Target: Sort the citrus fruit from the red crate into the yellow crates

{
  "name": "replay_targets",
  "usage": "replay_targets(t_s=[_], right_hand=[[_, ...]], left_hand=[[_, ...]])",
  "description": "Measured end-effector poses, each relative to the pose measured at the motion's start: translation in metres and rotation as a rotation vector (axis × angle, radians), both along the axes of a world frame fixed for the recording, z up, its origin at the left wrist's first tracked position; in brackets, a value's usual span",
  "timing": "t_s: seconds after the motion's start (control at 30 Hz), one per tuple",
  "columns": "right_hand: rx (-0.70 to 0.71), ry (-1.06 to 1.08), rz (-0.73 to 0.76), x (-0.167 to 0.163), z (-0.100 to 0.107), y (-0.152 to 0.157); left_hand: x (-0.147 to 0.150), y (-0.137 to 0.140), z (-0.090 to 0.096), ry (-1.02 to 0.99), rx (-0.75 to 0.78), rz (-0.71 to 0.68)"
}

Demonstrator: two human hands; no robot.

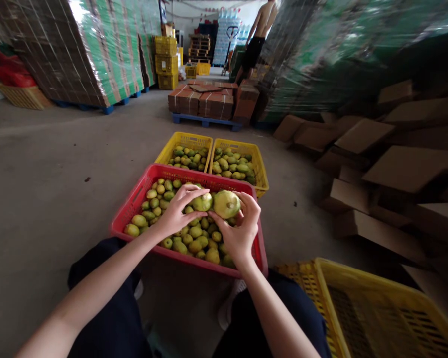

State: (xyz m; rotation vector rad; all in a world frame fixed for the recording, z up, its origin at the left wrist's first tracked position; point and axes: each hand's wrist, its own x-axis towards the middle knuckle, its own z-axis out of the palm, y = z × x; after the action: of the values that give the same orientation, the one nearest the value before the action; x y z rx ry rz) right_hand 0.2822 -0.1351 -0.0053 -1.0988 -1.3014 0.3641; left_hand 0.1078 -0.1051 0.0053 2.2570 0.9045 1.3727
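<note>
My left hand (179, 211) pinches a small green-yellow lemon (202, 202) between thumb and fingers. Beside it, my right hand (245, 228) is closed around a larger, paler lemon (226, 204), its pointed end toward me. Both lemons are held close together above a red plastic crate (194, 261). Many loose lemons (195, 232) in green and yellow shades lie in this crate, partly hidden by my hands and forearms.
Two yellow crates (259, 161) of lemons stand against the red crate's far side. Another yellow crate (358, 273) is at my right. Cardboard boxes (410, 166) are heaped beyond it. Wrapped pallet stacks (108, 54) flank the floor; a person (261, 30) stands farther back.
</note>
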Motion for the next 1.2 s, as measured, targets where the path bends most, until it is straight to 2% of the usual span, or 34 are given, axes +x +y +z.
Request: replay_targets(t_s=[0.13,0.27,0.33,0.47,0.57,0.63,0.73,0.97,1.07,1.2], right_hand=[[0.052,-0.043,0.012,-0.001,0.0,-0.003],[0.022,0.001,0.05,0.002,0.003,0.0],[-0.067,0.099,0.137,0.007,0.006,0.004],[-0.31,0.35,0.416,0.017,0.012,0.011],[-0.434,0.498,0.447,0.021,0.017,0.013],[-0.488,0.58,0.467,0.022,0.018,0.014],[-0.559,0.649,0.534,0.019,0.013,0.015],[-0.731,0.625,0.482,0.0,-0.005,0.014],[-0.765,0.681,0.468,-0.005,-0.007,0.016],[-0.852,0.831,0.396,-0.007,-0.007,0.022]], left_hand=[[-0.001,0.003,-0.006,-0.093,-0.045,-0.002],[0.001,0.006,-0.009,-0.278,-0.234,-0.097],[0.002,0.007,-0.007,-0.355,-0.355,-0.111],[0.003,0.007,0.001,-0.512,-0.624,-0.171],[0.004,0.006,0.004,-0.647,-0.854,-0.256],[0.007,0.006,0.004,-0.757,-0.947,-0.267],[0.014,0.005,-0.002,-0.83,-1.024,-0.245],[0.031,-0.004,-0.023,-0.695,-1.015,-0.047],[0.035,-0.002,-0.027,-0.791,-1.082,0.055],[0.04,0.007,-0.025,-0.961,-1.212,0.041]])
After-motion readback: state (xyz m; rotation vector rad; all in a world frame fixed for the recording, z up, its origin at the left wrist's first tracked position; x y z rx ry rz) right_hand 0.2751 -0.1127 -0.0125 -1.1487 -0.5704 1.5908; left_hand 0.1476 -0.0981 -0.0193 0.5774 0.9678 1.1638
